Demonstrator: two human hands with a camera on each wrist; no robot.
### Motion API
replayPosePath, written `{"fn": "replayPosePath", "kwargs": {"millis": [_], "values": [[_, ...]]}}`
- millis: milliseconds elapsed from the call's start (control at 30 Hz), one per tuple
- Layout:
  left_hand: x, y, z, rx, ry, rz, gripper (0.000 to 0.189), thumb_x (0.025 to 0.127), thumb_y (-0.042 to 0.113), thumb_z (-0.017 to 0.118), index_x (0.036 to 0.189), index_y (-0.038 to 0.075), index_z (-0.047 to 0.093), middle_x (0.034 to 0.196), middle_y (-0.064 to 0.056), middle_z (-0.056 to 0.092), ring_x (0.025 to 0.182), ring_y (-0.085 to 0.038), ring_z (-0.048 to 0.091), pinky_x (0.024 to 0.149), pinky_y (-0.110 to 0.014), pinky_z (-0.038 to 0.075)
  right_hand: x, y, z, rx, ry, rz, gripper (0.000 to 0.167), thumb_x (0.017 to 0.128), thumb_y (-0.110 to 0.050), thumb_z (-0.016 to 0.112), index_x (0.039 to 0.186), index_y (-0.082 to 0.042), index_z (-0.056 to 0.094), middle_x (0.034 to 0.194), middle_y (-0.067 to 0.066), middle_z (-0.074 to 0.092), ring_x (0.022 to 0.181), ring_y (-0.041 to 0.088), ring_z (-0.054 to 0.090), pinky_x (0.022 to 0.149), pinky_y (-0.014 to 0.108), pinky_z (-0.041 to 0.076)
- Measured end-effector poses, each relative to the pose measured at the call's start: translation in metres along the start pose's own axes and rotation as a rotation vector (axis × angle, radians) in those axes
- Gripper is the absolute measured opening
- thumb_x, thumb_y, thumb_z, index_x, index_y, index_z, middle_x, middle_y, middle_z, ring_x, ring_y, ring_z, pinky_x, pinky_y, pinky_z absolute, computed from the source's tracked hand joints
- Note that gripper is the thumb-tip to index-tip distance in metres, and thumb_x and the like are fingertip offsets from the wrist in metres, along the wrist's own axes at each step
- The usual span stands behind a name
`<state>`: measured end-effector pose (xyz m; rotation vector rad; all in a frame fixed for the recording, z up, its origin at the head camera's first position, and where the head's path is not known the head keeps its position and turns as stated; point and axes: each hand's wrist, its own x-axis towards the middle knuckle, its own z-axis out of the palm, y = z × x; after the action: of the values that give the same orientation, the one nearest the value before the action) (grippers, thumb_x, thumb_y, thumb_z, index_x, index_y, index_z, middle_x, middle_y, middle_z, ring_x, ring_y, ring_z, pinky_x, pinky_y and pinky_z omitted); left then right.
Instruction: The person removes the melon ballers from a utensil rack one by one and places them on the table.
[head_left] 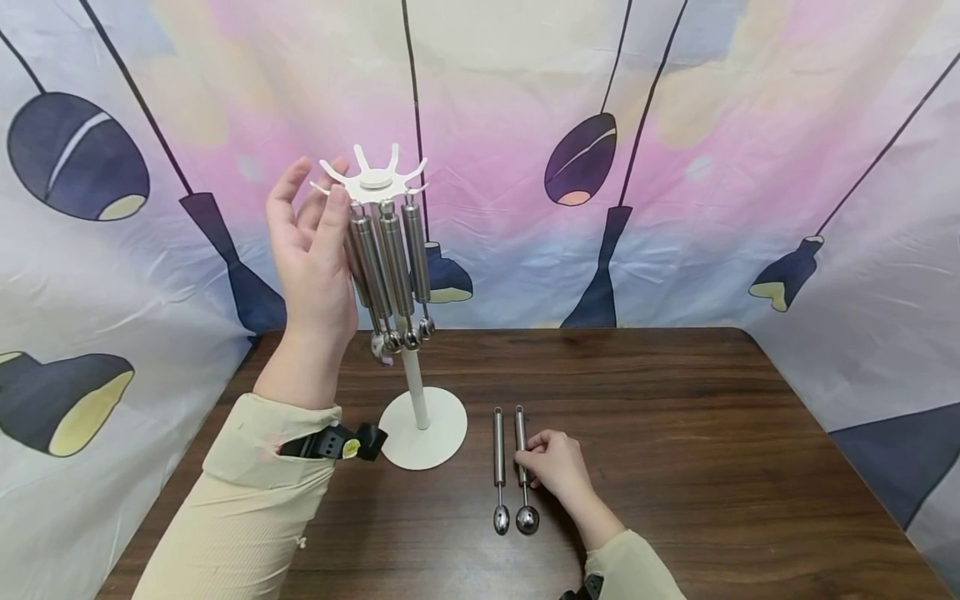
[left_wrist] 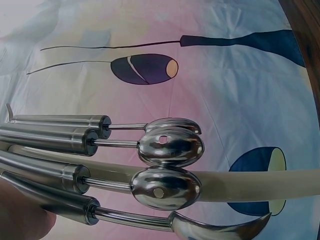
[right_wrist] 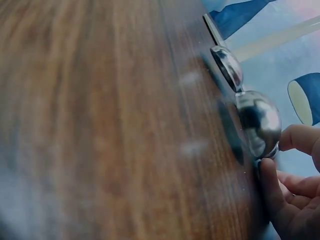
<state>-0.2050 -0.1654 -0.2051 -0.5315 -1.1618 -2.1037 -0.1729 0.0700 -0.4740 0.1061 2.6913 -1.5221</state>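
A white rack (head_left: 373,179) with curved hook arms stands on a pole, and several steel-handled utensils (head_left: 392,258) hang from it. My left hand (head_left: 311,242) is at its left side, thumb and fingertips around a hook arm. The nearest hanging handle (left_wrist: 55,197) lies against this hand; its tool ends in a pointed scoop (left_wrist: 220,227). On the table, my right hand (head_left: 557,462) pinches the handle of a melon baller (head_left: 528,520), whose round bowl (right_wrist: 259,122) faces dome up. Parallel to its left lies a second scoop (head_left: 501,518) with a narrower oval bowl.
The rack's round white base (head_left: 423,450) rests on the dark wooden table (head_left: 675,400), left of the two loose utensils. A patterned cloth (head_left: 495,100) with printed lamps hangs behind and beside the table.
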Motion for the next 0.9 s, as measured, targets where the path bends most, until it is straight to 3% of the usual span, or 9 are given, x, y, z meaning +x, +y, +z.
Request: {"fn": "replayPosePath", "kwargs": {"millis": [600,900], "values": [[0.0011,0.0012,0.0002,0.007,0.009,-0.012,0.04,0.096,0.003,0.057,0.132,0.008,0.041,0.132,-0.018,0.057,0.127,-0.025,0.054,0.104,-0.026,0.044,0.0001,-0.0018,0.0019,-0.081,0.005,-0.039,0.029,0.076,-0.014,0.071,0.099,0.003,0.066,0.069,0.002,0.064,0.042,0.009,0.058,0.047,0.026,0.051],[0.0004,0.0004,-0.0001,0.017,0.002,-0.006,0.041,0.096,0.003,0.058,0.133,0.007,0.041,0.133,-0.019,0.057,0.126,-0.025,0.055,0.106,-0.027,0.042,-0.0011,0.0025,0.0009,0.027,0.009,-0.017,0.031,0.079,-0.016,0.073,0.101,0.005,0.066,0.067,0.004,0.065,0.044,0.01,0.057,0.044,0.028,0.053]]}}
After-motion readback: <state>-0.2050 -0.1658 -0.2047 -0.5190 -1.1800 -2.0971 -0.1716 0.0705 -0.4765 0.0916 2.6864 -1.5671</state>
